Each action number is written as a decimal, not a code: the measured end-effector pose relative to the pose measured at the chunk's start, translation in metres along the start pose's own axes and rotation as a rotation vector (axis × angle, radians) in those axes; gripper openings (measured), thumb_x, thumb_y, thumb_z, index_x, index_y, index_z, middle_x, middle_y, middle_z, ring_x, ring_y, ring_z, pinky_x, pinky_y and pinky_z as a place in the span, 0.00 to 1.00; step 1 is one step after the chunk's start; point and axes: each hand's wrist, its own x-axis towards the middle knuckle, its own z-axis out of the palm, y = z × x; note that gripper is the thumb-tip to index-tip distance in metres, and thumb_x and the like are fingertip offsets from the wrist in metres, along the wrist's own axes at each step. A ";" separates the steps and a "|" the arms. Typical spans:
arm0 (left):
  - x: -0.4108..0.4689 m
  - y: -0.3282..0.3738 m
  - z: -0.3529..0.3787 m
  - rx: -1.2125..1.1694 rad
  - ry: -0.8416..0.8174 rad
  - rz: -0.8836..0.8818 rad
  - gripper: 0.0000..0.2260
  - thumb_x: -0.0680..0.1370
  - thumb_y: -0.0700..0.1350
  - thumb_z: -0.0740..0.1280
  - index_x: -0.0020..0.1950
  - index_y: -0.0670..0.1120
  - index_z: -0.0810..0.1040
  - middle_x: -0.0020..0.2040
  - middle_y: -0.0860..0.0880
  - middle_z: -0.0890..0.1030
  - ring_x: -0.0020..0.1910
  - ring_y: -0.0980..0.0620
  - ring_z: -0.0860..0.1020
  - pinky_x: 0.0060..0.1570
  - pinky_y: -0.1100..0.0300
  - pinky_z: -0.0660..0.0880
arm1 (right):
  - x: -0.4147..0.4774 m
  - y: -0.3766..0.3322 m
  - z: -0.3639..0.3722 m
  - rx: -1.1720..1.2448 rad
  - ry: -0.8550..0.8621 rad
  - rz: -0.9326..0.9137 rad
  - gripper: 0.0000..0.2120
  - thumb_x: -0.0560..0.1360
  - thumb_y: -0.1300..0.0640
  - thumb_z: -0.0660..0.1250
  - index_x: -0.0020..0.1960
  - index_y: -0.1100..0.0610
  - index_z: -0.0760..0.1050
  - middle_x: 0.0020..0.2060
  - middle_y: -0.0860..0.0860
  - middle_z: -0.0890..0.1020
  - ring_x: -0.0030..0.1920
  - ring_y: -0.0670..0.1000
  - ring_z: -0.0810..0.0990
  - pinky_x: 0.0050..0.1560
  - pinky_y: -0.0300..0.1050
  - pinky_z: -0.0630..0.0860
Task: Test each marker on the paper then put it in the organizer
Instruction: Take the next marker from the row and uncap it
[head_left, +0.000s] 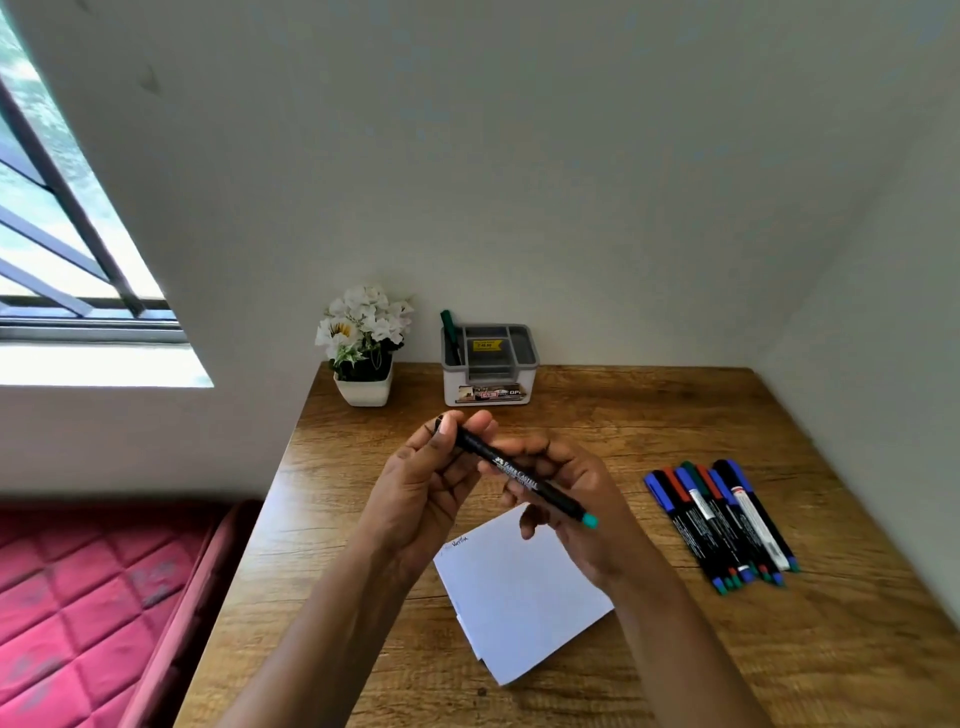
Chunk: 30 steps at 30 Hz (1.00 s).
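Both hands (431, 488) (566, 499) hold a black marker (519, 475) above the paper (524, 592).

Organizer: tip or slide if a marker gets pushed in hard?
The organizer looks wider than tall, so tipping seems unlikely. It looks like thin plastic holding only one green marker, so it is probably light; a hard push may slide it on the smooth wood table.
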 end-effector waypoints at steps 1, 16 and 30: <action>0.001 0.000 -0.002 0.010 0.004 -0.005 0.06 0.74 0.42 0.64 0.49 0.43 0.78 0.50 0.42 0.83 0.50 0.48 0.82 0.48 0.57 0.80 | -0.001 -0.002 -0.005 0.053 -0.029 0.077 0.09 0.75 0.62 0.65 0.54 0.58 0.80 0.49 0.58 0.84 0.39 0.51 0.80 0.31 0.40 0.77; 0.011 -0.028 -0.121 1.581 0.231 0.137 0.18 0.77 0.60 0.63 0.65 0.58 0.71 0.64 0.56 0.75 0.66 0.52 0.71 0.61 0.52 0.71 | 0.060 0.015 -0.010 -0.221 0.208 0.243 0.09 0.72 0.64 0.71 0.52 0.57 0.77 0.48 0.57 0.83 0.44 0.50 0.83 0.43 0.44 0.79; 0.011 -0.046 -0.149 1.987 0.236 0.201 0.39 0.71 0.74 0.37 0.74 0.58 0.63 0.76 0.59 0.56 0.76 0.60 0.46 0.73 0.57 0.40 | 0.219 0.017 0.006 -0.753 0.439 -0.216 0.08 0.74 0.59 0.70 0.52 0.59 0.77 0.48 0.53 0.84 0.47 0.49 0.81 0.44 0.34 0.75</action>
